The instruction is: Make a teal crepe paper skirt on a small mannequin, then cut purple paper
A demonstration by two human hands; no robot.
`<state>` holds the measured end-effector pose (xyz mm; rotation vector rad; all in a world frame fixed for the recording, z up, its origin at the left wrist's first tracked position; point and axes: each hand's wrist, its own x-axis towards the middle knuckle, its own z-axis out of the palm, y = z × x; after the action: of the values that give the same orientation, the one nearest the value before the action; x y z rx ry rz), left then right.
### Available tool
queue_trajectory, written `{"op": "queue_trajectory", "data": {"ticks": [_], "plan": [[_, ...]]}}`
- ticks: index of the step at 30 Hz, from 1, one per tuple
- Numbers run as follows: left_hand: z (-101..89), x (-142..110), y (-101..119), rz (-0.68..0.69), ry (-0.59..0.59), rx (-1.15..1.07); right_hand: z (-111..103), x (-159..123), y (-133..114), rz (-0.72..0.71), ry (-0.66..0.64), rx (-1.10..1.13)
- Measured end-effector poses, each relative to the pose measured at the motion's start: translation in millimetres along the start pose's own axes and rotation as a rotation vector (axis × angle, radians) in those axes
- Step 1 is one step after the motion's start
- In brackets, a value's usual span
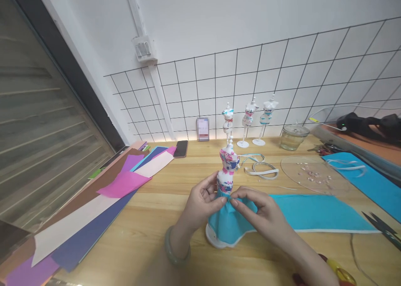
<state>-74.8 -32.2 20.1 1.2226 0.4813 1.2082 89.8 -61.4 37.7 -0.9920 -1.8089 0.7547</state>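
A small white mannequin (pixel 226 177) with pink and blue patches stands upright on a round white base in front of me. Turquoise fabric (pixel 227 225) wraps its lower half like a skirt, and the long loose end of that strip runs off to the right across the table. My left hand (pixel 205 198) curls around the mannequin's waist, its thumb pressing the fabric at the front. With thumb and index finger, my right hand (pixel 258 208) pinches a gathered fold of the fabric just below the waist.
Three more mannequins (pixel 247 121) stand at the back. Coiled ribbon (pixel 266 171), a clear plate (pixel 291 173) of small beads and a glass (pixel 293 137) of liquid are on the right. Scissors (pixel 384 227) lie at the right edge. Coloured sheets (pixel 125 185) spread leftward beside a phone (pixel 181 149).
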Motion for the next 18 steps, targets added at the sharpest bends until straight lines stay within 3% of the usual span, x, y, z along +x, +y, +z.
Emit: {"op": "queue_trajectory", "data": {"ticks": [7,18], "plan": [[3.7,-0.4,5.0,-0.050,-0.009,0.003,1.2,1.0,5.7,0.063,0.098,-0.036],[5.5,-1.8,6.8,-0.103,-0.074,0.012,0.8,2.7,8.6,0.071,0.139,0.007]]}}
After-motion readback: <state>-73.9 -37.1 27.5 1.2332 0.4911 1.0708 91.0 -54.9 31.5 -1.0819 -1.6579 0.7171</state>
